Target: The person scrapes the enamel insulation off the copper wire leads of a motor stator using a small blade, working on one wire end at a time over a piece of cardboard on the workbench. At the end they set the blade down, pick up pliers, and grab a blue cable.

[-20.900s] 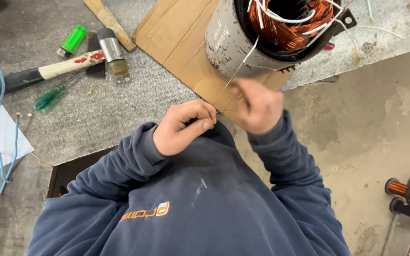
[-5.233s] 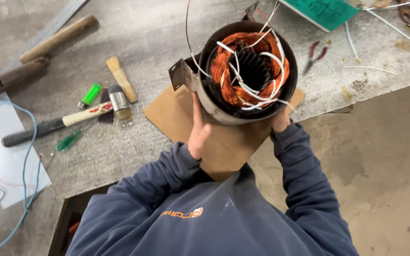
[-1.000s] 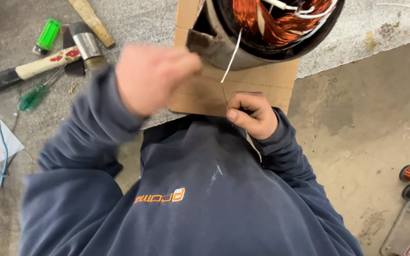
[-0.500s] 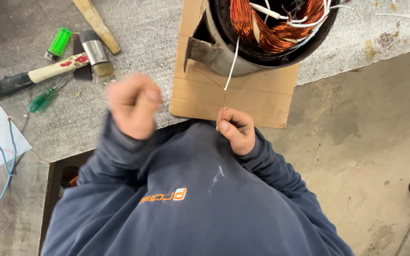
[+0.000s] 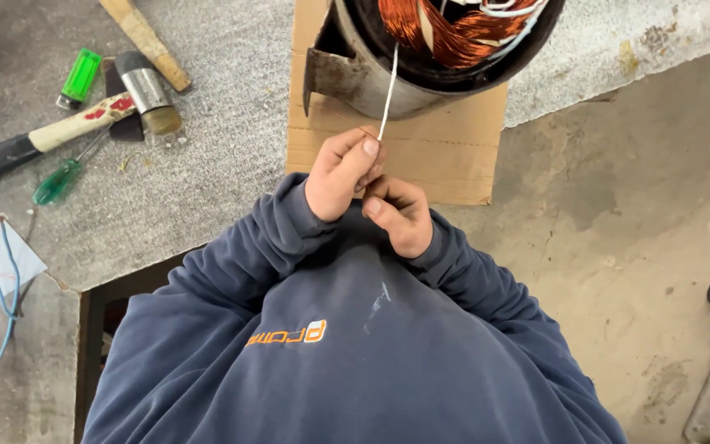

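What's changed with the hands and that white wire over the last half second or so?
The left hand has moved from out at the side in to the right hand, and its fingers now pinch the white wire that hangs from the motor housing. The right hand stayed close below, at the chest. Housing, cardboard, hammer and green screwdriver lie as before.

**White lead pinched at the stator's near edge**

Thin white sleeved wire [image 5: 386, 94] runs straight down from the copper windings [image 5: 445, 37] of the grey motor stator [image 5: 371, 78]. Stator lies tilted on cardboard sheet [image 5: 445, 152]. Lower wire end pinched in left hand [image 5: 343, 173]; right hand [image 5: 400, 215] touching just below.
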